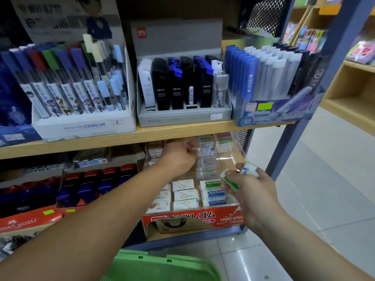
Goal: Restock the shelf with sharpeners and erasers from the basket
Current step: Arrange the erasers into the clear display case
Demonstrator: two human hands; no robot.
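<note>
My left hand [179, 154] reaches under the upper shelf board into the clear divided eraser tray [229, 157], fingers closed on a small clear-wrapped eraser [195, 149] at the tray's back rows. My right hand [246, 184] hovers at the tray's right front corner and holds several erasers: a green-sleeved one [230, 181] and white and blue ones [250, 169]. Rows of white, green and blue "Hard Eraser" pieces [213, 192] fill the tray's front. The green basket [160, 266] sits low at the bottom edge, its contents hidden.
The upper shelf board [81, 141] just above my left hand carries boxes of pencil leads [182, 86]. Red and blue boxes [91, 185] stand left of the tray. A grey shelf post [284, 142] stands right of it, with tiled floor [324, 189] beyond.
</note>
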